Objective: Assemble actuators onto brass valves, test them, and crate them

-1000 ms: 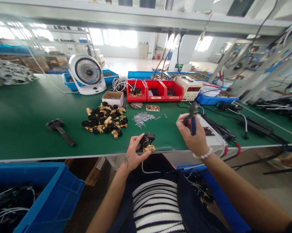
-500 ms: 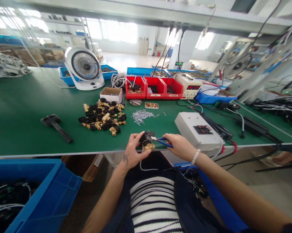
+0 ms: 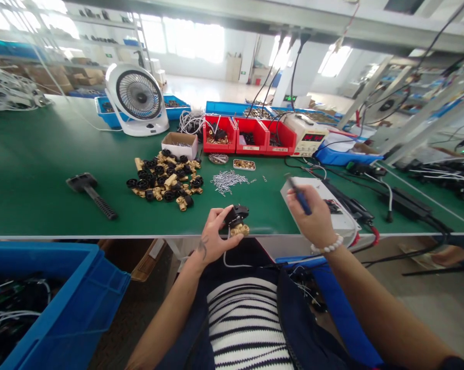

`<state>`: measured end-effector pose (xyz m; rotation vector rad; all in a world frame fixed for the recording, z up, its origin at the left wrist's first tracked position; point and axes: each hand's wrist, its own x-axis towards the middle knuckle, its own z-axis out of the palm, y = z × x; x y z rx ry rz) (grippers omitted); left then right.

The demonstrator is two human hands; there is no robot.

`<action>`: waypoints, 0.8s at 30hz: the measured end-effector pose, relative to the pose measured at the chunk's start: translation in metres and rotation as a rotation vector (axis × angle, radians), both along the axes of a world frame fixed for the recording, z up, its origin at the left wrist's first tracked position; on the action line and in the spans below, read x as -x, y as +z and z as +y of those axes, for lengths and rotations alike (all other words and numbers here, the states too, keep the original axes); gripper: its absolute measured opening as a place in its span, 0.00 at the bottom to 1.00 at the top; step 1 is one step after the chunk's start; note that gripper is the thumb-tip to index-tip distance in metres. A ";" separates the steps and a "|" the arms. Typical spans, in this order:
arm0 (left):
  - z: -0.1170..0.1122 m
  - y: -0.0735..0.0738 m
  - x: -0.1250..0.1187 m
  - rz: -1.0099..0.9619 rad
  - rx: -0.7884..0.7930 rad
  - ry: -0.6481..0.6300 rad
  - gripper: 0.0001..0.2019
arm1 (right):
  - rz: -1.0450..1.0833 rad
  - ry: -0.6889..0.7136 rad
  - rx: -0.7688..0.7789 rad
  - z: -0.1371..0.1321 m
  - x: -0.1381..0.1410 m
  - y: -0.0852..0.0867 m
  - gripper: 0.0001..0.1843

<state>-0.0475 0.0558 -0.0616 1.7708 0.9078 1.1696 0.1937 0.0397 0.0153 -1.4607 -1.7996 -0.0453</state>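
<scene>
My left hand (image 3: 213, 237) is closed around a brass valve with a black top (image 3: 238, 222), held at the table's front edge. A white cable hangs from the valve toward my lap. To the right, my right hand (image 3: 312, 216) grips blue-handled pliers (image 3: 302, 200) over the corner of a grey-white box (image 3: 317, 187); the tool is blurred, its tip pointing up and left. Beyond the valve lies a heap of small metal clips (image 3: 228, 181). A pile of brass and black valve pieces (image 3: 166, 180) sits farther left.
A black hammer-shaped part (image 3: 91, 192) lies at the left. Red bins (image 3: 251, 146), a white carton (image 3: 179, 150), a fan (image 3: 137, 100) and a power supply (image 3: 307, 137) stand behind. A blue crate (image 3: 62, 298) is below the table's left edge; black cables run at the right.
My right hand has drawn the pliers off the valve and moved right and up, over the grey-white box. My left hand still holds the valve in nearly the same place.
</scene>
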 end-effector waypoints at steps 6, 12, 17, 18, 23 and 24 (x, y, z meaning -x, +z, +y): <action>0.001 0.001 0.000 0.006 0.006 -0.001 0.35 | -0.042 0.074 0.060 -0.002 0.004 -0.016 0.09; 0.002 0.000 0.000 0.002 0.004 -0.007 0.35 | 0.000 -0.035 -0.017 0.001 0.001 -0.017 0.11; 0.002 0.001 0.001 0.002 0.005 -0.009 0.35 | -0.085 0.085 0.080 0.000 0.009 -0.019 0.04; 0.002 0.001 0.000 0.002 0.005 -0.009 0.35 | -0.096 0.102 0.089 0.001 0.008 -0.017 0.04; 0.002 0.002 0.000 0.007 -0.001 -0.010 0.35 | -0.017 -0.049 -0.023 0.004 0.003 -0.011 0.11; 0.002 0.002 0.000 0.007 -0.003 -0.011 0.35 | -0.019 -0.052 -0.021 0.004 0.003 -0.012 0.10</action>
